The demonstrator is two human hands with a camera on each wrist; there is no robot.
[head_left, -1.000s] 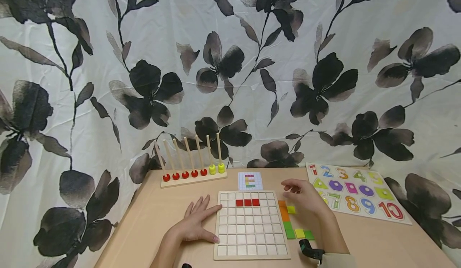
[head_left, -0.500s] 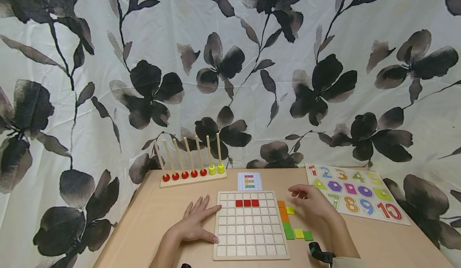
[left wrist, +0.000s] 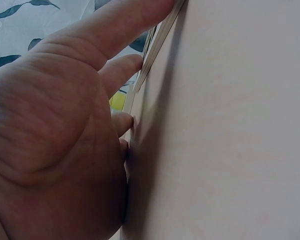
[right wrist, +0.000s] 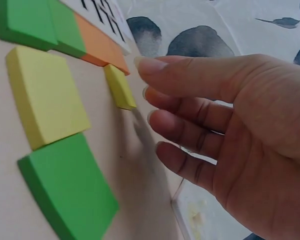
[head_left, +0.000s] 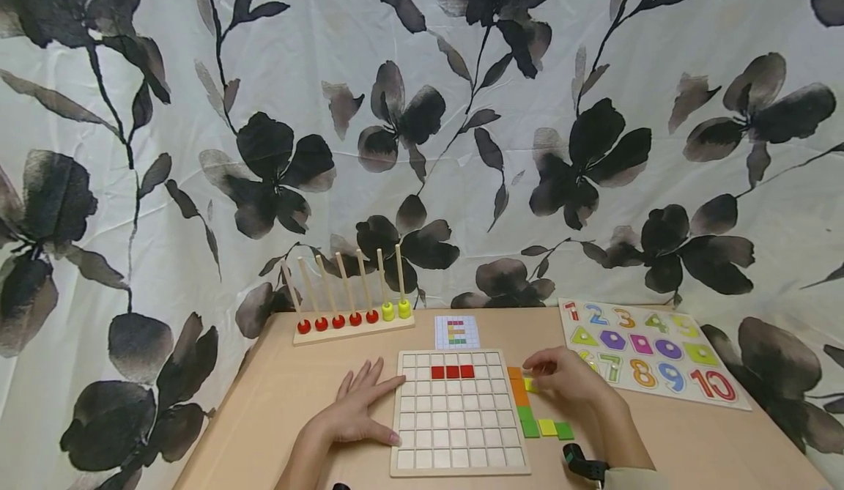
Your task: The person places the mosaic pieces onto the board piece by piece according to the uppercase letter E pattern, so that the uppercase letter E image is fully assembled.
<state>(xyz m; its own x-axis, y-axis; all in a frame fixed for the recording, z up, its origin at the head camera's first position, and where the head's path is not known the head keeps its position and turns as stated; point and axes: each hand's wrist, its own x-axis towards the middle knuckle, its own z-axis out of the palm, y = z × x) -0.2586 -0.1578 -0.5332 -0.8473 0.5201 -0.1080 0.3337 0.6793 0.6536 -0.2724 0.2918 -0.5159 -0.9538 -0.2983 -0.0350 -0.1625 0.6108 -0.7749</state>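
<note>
A wooden grid board (head_left: 456,420) lies on the table, with three red tiles (head_left: 452,371) in a row near its far edge. My left hand (head_left: 356,408) is spread beside it, thumb and index fingertip at the board's left edge; in the left wrist view the palm fills the left side. Along the board's right side lie orange tiles (head_left: 519,387), green tiles (head_left: 530,424) and a yellow tile (right wrist: 121,87). My right hand (head_left: 570,379) hovers with loosely bent fingers over that yellow tile, nothing between thumb and fingers. Another yellow tile (right wrist: 49,95) and a green tile (right wrist: 70,187) lie nearer.
A small pattern card (head_left: 456,332) with coloured squares lies beyond the board. At the back left stands a peg counter (head_left: 356,329) with red and yellow beads. A number and shape puzzle board (head_left: 653,354) lies at the right. Floral cloth (head_left: 422,146) hangs behind the table.
My right hand has first drawn back to the right, then come down closer to the far yellow tile, its fingertips now beside it. The left hand stays in place.
</note>
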